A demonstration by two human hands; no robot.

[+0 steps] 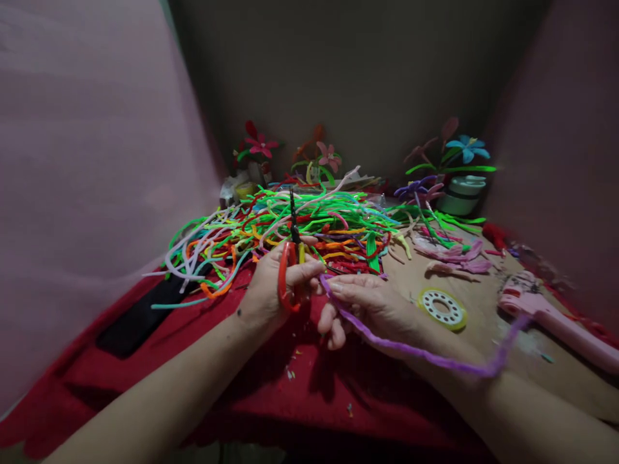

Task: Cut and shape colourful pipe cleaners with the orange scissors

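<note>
My left hand (265, 287) is closed around a pair of scissors (285, 274) with red and yellow handles, dark blades pointing up and away. Its thumb and fingertips also meet at one end of a purple pipe cleaner (418, 353). Close beside it, my right hand (374, 301) pinches the same pipe cleaner near that end. From there the purple length runs down over my right forearm and bends upward at its far end. Behind both hands lies a big heap of pipe cleaners (309, 216) in green, orange, red, white and other colours.
A dark phone (140, 319) lies on the red cloth (290, 412) at left. To the right, a yellow-and-white tape spool (442, 309) and a pink glue gun (556, 316) rest on a brown board (483, 322). Pipe-cleaner flowers (468, 148) and a pale jar (463, 195) stand behind.
</note>
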